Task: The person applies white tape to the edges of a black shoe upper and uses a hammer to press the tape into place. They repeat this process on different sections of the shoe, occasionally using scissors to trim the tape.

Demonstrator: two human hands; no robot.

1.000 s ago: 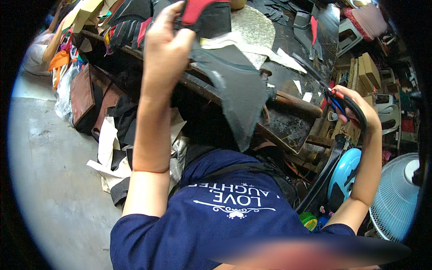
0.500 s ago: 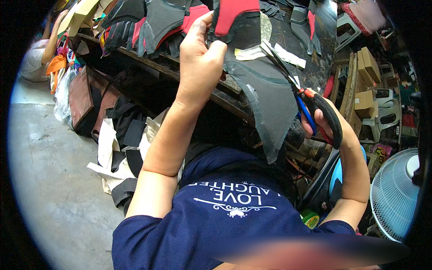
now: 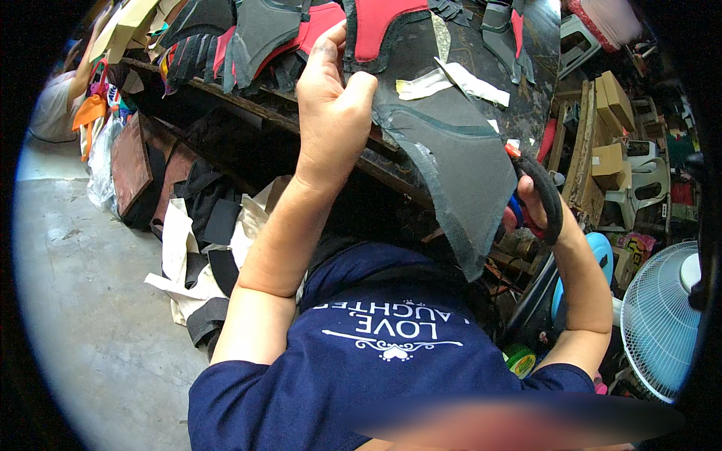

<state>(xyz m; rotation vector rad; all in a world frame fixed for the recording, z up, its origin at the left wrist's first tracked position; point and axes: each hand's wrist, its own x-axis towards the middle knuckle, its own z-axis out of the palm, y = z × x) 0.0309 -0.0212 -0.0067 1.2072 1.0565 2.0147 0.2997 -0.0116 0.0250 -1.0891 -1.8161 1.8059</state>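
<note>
My left hand [image 3: 336,120] is pinched around a dark grey and black fabric piece [image 3: 459,161], which looks like a shoe upper with a red lining on its far part. One pointed flap of it hangs over the table edge toward my lap. On its right side my right hand [image 3: 535,204] grips scissors [image 3: 555,207] with black, red-trimmed handles. The scissors' blades are mostly hidden behind the flap, and only a tip shows beyond its far edge. I cannot tell whether the blades touch the fabric.
More black and red pieces [image 3: 267,41] lie along the dark table [image 3: 519,105]. White scraps [image 3: 474,84] rest beyond the scissors. Offcuts [image 3: 180,240] hang below at left. A fan [image 3: 658,323] stands at right near stools and boxes [image 3: 609,167]. Another person [image 3: 56,105] is at far left.
The flap has swung slightly right and nearer me, now covering most of the scissors' blades. My right hand has shifted a little, and its handles look closer together. My left hand keeps its grip.
</note>
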